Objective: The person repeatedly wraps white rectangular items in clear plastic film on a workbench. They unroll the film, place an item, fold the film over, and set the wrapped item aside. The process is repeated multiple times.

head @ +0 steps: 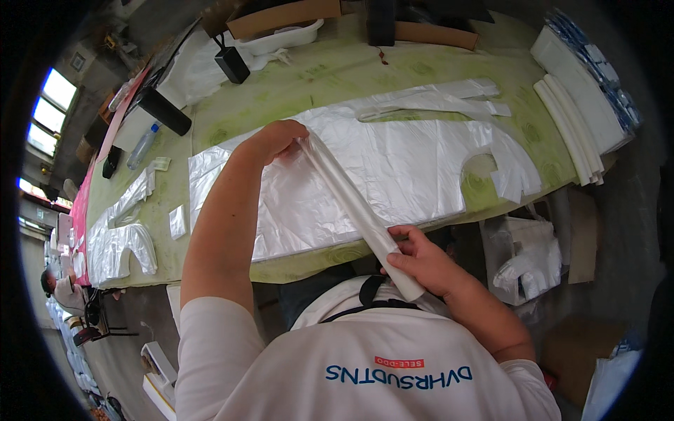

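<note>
A long, narrow roll of whitish plastic film [352, 202] slants from the middle of the table down to my waist. My left hand [284, 139] grips its far end, fingers curled mostly out of sight. Near the other end, my right hand [418, 258] holds it between thumb and fingers. Beneath lies a flat sheet of translucent plastic [410, 163] with a curved cutout and strips at its right side; it looks like a disposable apron or gown. A smaller folded plastic piece [118, 250] with a similar curved cutout rests at the left, beside a small folded plastic packet [177, 222].
The table has a green patterned cover [316, 79]. A black cylinder [164, 111], a plastic bottle [142, 147] and a black box [232, 65] stand at the back left. White rolls [568, 129] lie at the right edge. A person [66, 289] is far left.
</note>
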Action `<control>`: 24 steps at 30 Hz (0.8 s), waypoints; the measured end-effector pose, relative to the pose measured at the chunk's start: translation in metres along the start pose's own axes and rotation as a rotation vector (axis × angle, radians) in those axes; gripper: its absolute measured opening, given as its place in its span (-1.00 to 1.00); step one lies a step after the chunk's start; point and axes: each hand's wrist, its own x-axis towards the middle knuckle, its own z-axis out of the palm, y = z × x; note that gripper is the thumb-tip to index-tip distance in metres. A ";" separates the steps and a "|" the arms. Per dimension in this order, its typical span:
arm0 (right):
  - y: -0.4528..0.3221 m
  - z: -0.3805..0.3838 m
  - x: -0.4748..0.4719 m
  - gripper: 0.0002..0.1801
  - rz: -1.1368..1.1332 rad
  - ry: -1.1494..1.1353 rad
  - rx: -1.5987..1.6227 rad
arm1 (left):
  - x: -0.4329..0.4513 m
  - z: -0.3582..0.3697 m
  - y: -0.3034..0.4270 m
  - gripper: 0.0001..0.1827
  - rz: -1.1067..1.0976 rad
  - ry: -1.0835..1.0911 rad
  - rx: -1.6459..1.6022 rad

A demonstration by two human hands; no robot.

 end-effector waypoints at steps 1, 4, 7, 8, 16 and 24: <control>0.000 0.001 -0.004 -0.39 0.037 -0.023 0.000 | 0.002 0.000 -0.002 -0.83 0.002 0.015 0.019; 0.005 -0.003 -0.017 -0.34 0.066 0.002 -0.054 | 0.008 -0.003 -0.007 -0.84 0.036 0.059 0.103; 0.011 -0.018 -0.040 -0.27 0.100 0.016 -0.136 | 0.011 -0.002 -0.014 -0.81 0.136 0.094 0.275; 0.019 -0.025 -0.053 -0.26 0.107 0.016 -0.147 | 0.016 -0.001 -0.018 -0.79 0.176 0.105 0.351; 0.078 -0.108 -0.199 -0.23 0.409 0.087 -0.279 | 0.021 0.000 -0.012 -0.63 0.222 0.138 0.633; 0.070 -0.113 -0.221 -0.25 0.378 0.202 -0.297 | 0.013 0.009 -0.002 -0.30 0.299 0.519 0.245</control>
